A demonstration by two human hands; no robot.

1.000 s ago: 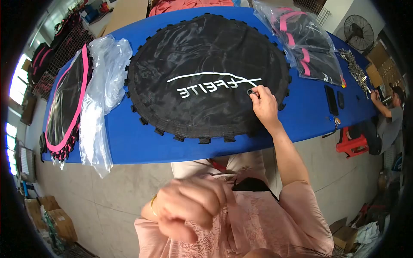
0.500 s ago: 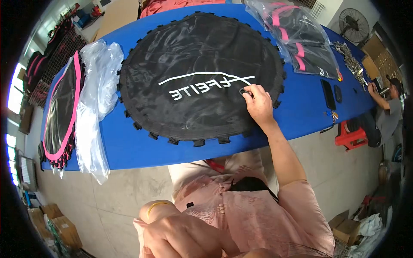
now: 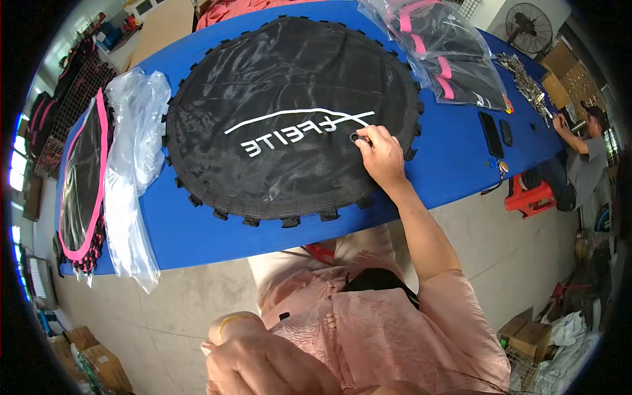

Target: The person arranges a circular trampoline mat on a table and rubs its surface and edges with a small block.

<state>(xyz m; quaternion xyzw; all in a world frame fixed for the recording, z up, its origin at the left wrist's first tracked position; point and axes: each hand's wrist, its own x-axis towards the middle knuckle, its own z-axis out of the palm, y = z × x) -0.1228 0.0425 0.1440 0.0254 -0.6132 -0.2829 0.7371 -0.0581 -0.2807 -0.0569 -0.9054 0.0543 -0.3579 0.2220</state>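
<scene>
A round black mesh mat (image 3: 296, 72) with white lettering and small tabs round its edge lies flat on the blue table (image 3: 191, 243). My right hand (image 3: 382, 155) is over the lettering's right end, its thumb and fingers pinched on a small dark ring (image 3: 357, 137). Close to the camera, at the bottom, is my left hand (image 3: 263, 362), held up off the table with its fingers curled. What the left hand holds, if anything, is hidden.
Clear plastic bags (image 3: 135, 131) and a pink-edged black mat (image 3: 84, 184) lie left. Bagged pink-and-black pieces (image 3: 454, 59), a phone (image 3: 490, 134), keys (image 3: 501, 166) and metal parts (image 3: 526, 82) lie right. A person (image 3: 586, 158) sits beyond a red stool (image 3: 530, 197).
The whole view has shifted, so the table and mat appear slightly further left. My right hand remains pinched at the same part of the lettering.
</scene>
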